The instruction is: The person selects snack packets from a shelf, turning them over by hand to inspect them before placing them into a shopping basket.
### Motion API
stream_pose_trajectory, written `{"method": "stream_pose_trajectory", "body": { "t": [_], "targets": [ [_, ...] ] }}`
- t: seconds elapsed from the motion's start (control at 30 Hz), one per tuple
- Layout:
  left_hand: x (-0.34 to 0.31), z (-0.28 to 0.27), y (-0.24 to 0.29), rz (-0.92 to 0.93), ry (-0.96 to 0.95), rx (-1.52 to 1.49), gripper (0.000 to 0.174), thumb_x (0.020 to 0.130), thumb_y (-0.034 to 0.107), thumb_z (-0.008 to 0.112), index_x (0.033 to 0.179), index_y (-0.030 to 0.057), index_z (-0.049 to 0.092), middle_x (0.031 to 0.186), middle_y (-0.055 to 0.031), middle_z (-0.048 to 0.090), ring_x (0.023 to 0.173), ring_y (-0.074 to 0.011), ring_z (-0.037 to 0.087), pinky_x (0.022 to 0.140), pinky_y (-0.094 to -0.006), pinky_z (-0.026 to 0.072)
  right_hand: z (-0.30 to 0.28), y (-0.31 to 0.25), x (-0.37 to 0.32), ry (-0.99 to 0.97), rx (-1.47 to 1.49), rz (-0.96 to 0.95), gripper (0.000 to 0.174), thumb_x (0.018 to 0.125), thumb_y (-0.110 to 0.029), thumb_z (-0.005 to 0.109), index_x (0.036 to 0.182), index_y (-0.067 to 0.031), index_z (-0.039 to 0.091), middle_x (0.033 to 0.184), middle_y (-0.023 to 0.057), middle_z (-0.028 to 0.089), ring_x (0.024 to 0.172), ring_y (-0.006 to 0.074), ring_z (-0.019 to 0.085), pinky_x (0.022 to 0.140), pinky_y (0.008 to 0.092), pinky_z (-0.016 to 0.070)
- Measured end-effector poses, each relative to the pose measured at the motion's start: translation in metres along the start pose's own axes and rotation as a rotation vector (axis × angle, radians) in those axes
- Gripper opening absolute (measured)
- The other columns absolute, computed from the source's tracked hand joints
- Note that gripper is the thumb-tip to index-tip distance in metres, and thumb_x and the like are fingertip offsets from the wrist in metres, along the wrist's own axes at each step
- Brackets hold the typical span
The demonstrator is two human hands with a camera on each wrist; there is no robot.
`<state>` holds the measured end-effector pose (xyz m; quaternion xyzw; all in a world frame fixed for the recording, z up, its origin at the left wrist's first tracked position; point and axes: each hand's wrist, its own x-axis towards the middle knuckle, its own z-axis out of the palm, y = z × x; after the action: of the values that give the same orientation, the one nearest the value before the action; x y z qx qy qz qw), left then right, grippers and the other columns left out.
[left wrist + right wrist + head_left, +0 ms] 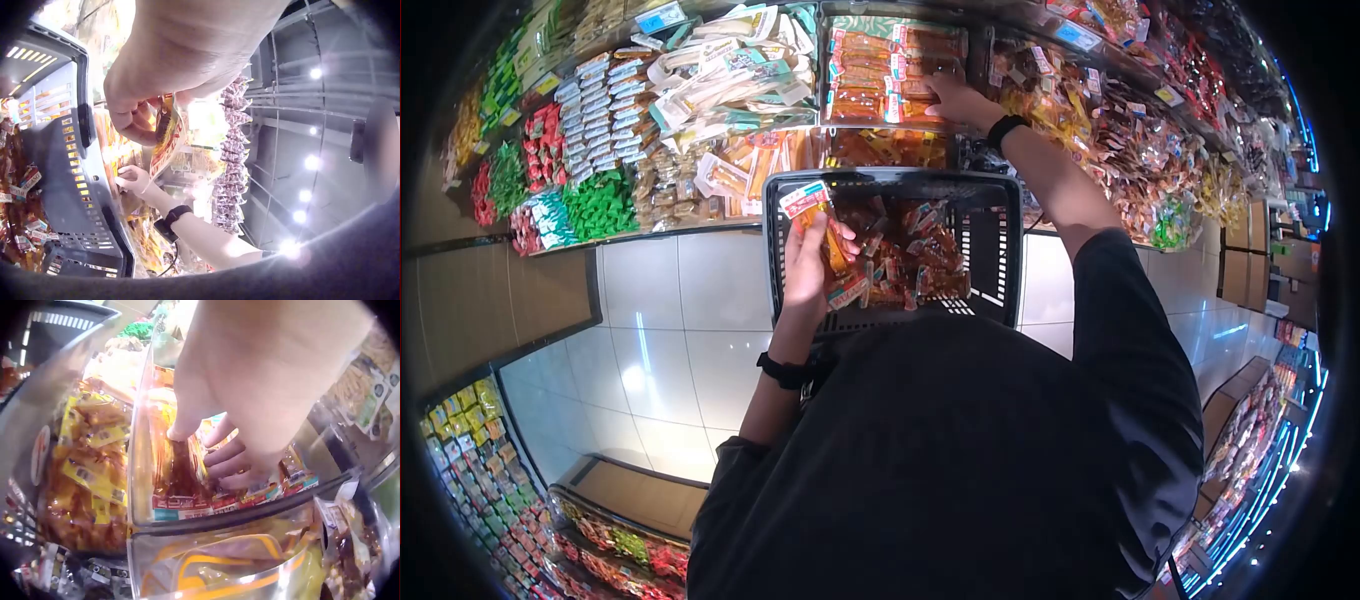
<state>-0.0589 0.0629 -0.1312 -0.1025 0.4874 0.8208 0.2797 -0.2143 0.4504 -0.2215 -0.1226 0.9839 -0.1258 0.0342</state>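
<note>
In the head view the left hand grips an orange-brown snack packet with a red and white label, over the left side of a black basket. Similar packets lie inside the basket. The right hand reaches into a shelf bin of red-brown packets. In the right wrist view the right hand has its thumb and curled fingers around a brown packet among the upright ones. The left wrist view shows the left hand pinching its packet.
Left of the bin lie long pale-green packets; to its right are mixed brown packets. Yellow-labelled packets fill a neighbouring compartment behind a clear divider. Another display of small packets stands at the lower left, across the tiled floor.
</note>
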Motion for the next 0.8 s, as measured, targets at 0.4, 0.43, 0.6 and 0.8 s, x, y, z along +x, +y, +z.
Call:
{"method": "stream_pose_trajectory", "body": {
  "t": [0.4,0.43,0.6,0.8],
  "targets": [
    [0.003,0.013,-0.003,0.171,-0.032,-0.141,0.035,0.105,0.028,0.047,0.129,0.0028,0.049,0.121,-0.0090,0.059,0.116,-0.0187,0.055,0.103,-0.0376,0.0413,-0.052,-0.249,-0.126,-0.229,1.291,0.133,0.023,0.095,-0.019,0.069,0.104,0.0013,0.064,0.093,0.0051,0.068,0.089,0.0089,0.061,0.080,0.0265,0.0503],
    [0.003,0.014,-0.003,0.169,-0.032,-0.139,0.035,0.105,0.028,0.047,0.129,0.0028,0.049,0.121,-0.0090,0.059,0.116,-0.0187,0.055,0.103,-0.0376,0.0413,-0.049,-0.259,-0.133,-0.197,1.166,0.124,0.023,0.094,-0.019,0.070,0.105,0.0015,0.064,0.093,0.0049,0.068,0.088,0.0083,0.060,0.080,0.0264,0.0497],
    [-0.005,0.021,0.003,0.147,-0.041,-0.096,0.032,0.107,0.023,0.045,0.126,-0.0008,0.055,0.112,-0.0091,0.064,0.102,-0.0153,0.061,0.090,-0.0316,0.0491,-0.036,-0.261,-0.135,-0.117,1.200,0.064,0.018,0.094,-0.015,0.069,0.100,0.0017,0.065,0.093,0.0034,0.068,0.088,0.0073,0.059,0.080,0.0259,0.0480],
    [0.001,-0.005,-0.001,0.152,-0.081,0.122,0.023,0.105,0.018,0.052,0.115,0.0008,0.064,0.092,-0.0038,0.068,0.084,-0.0074,0.060,0.071,-0.0230,0.0499,-0.034,-0.251,-0.132,-0.108,1.389,0.054,0.013,0.095,-0.013,0.067,0.096,0.0005,0.066,0.085,0.0002,0.066,0.081,0.0043,0.056,0.072,0.0247,0.0464]
  ]
}}
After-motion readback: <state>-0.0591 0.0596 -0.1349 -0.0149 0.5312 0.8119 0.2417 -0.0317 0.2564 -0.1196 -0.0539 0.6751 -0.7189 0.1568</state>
